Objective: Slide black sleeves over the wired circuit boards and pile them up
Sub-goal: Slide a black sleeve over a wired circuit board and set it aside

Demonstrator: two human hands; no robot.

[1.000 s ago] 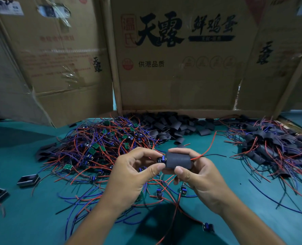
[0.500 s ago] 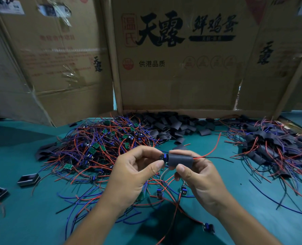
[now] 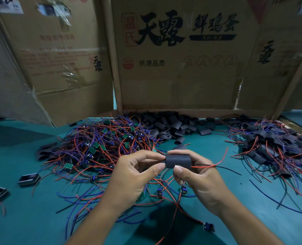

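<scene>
Black sleeve [image 3: 177, 161] is hanging above the green worktop [image 3: 19, 218], and we are seeing it between two hands: right hand [image 3: 198, 177] is gripping it with curled fingers, left hand [image 3: 134, 175] is pinching its left end, red wire [image 3: 212, 161] trailing right

Sleeve [image 3: 177, 161] in hands: matte black. Wire [image 3: 210, 165] trailing from it: red. Table [image 3: 208, 147]: teal. Heap of bare boards [image 3: 100, 144]: green boards, red, blue and purple wires. Loose sleeves [image 3: 171, 125]: black. Finished pile [image 3: 274, 144]: black with red and blue wires. Cardboard boxes [image 3: 182, 85]: brown, black characters, red stamps.
</scene>
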